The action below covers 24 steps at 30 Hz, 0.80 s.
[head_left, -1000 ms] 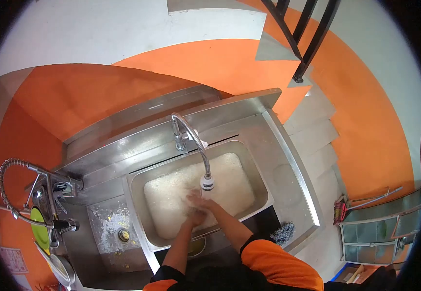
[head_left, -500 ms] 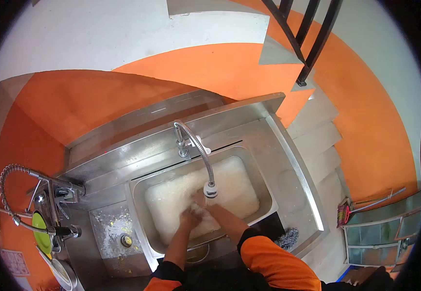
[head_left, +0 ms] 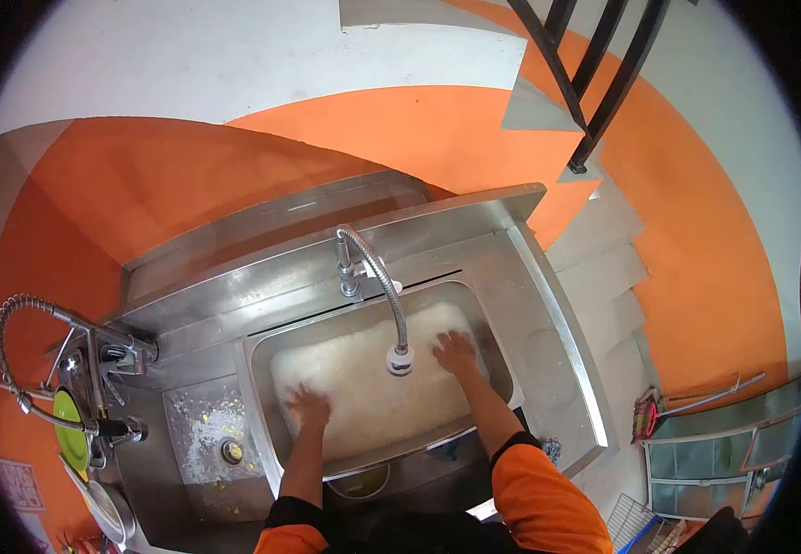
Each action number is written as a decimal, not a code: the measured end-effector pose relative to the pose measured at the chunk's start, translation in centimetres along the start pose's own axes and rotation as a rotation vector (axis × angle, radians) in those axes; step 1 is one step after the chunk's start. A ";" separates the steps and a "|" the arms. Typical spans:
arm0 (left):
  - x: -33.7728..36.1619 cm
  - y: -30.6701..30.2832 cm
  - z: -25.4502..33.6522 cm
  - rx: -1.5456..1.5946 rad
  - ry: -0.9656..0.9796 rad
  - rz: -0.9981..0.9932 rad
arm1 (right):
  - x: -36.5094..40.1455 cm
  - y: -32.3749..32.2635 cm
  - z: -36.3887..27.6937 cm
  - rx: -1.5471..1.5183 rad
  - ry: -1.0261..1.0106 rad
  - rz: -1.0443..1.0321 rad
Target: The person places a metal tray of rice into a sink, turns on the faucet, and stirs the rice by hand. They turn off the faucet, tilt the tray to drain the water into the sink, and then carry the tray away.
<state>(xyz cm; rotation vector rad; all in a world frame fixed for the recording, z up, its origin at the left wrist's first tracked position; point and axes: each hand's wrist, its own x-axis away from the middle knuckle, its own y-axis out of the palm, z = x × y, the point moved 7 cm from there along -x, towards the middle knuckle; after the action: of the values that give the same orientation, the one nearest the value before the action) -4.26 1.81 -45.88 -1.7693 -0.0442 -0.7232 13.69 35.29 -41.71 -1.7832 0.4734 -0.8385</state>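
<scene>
- the white grains (head_left: 349, 353) lie in cloudy, milky water (head_left: 386, 411) inside the steel basin (head_left: 502, 369), heaped toward its far side and left and right ends.
- the basin is a deep, smooth rectangle with rounded corners; its long axis runs side to side, slanting up to the right, and the bed of grains follows it.
- left hand (head_left: 310, 406): at the basin's left end, palm down on the grains, fingers spread and released, gripping nothing.
- right hand (head_left: 456, 353): at the right end, over the grains, fingers fanned and loose, pointing up and left; whether the tips are sunk in is hard to tell.
- the ribbed metal hose (head_left: 386, 282) arches over the basin, its round white nozzle (head_left: 399, 360) hanging between the hands, pointing down.
- left of the basin, the boxy steel sink (head_left: 202, 499) holds white and yellow bits (head_left: 211, 427) around a round drain (head_left: 231, 451).
</scene>
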 end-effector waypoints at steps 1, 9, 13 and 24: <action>-2.3 4.3 -0.8 0.099 -0.016 0.135 | 0.6 0.5 0.5 0.001 0.000 -0.001; 5.5 0.9 0.8 0.430 -0.295 -0.244 | 6.4 4.7 1.5 -0.209 0.355 -0.210; 3.8 5.0 3.6 0.444 -0.070 -0.221 | 6.7 9.5 -1.5 -0.230 0.195 -0.450; 0.9 0.0 11.5 0.777 0.320 -0.021 | 0.4 15.0 -11.4 -0.642 -0.483 -0.054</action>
<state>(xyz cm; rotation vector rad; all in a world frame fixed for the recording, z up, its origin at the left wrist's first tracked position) 1.58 11.63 -47.06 -0.9066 -0.1108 -0.8506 6.69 22.19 -53.31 -2.5064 0.3949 -0.2653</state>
